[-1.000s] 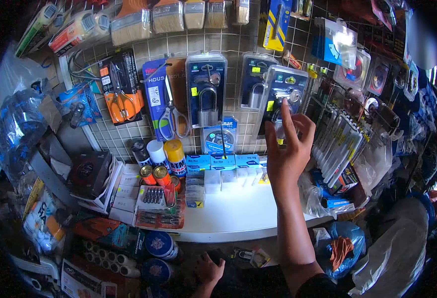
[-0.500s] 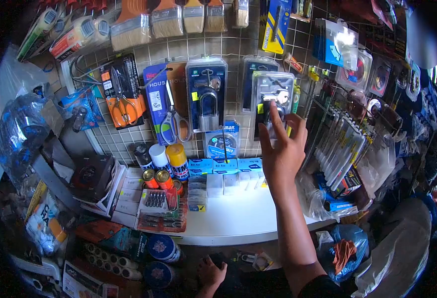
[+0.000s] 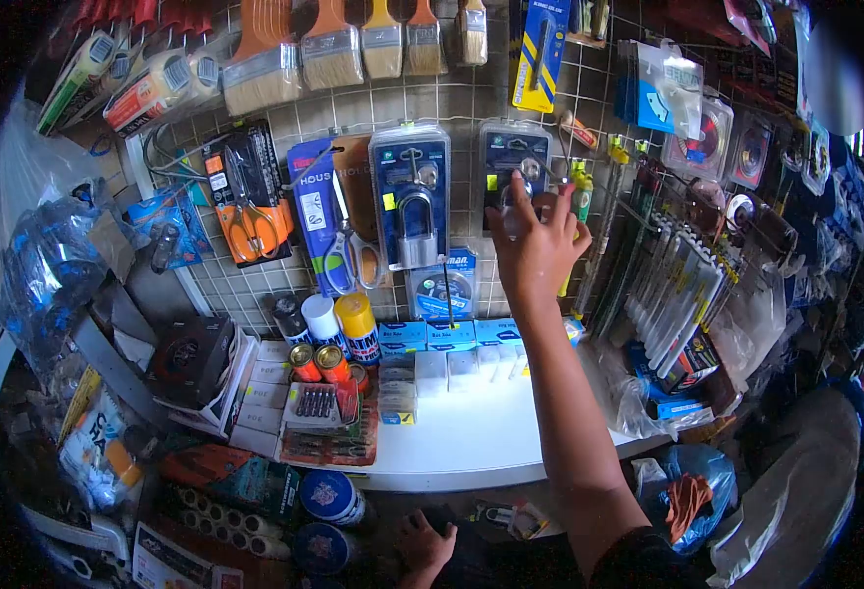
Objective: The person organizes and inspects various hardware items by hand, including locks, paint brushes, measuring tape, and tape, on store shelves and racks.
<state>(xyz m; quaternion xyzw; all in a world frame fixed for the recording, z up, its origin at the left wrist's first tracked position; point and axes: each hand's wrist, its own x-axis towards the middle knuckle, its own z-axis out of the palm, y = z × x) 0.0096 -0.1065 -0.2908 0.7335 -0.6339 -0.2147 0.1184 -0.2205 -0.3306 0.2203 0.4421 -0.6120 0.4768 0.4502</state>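
Note:
My right hand (image 3: 538, 245) is raised to the wire grid, its fingers bent and apart in front of a hanging padlock pack (image 3: 501, 152). A fingertip seems to touch the pack's clear front, and the hand hides much of its lower part. A larger padlock in a blister pack (image 3: 417, 221) hangs to the left. Low down, my left hand (image 3: 425, 545) rests against something dark, with its thumb and fingers apart; nothing held shows in it.
Scissors (image 3: 251, 228) and paint brushes (image 3: 383, 44) hang on the grid. Spray cans (image 3: 357, 324), small tins (image 3: 332, 363) and blue boxes (image 3: 450, 336) stand on the white shelf (image 3: 461, 432). Packets (image 3: 677, 304) hang at right; paint buckets (image 3: 329, 496) sit below.
The front padlock pack has shifted back and left, lining up with the place of the pack behind it. My right hand moved slightly up and left with it. My left hand stays low.

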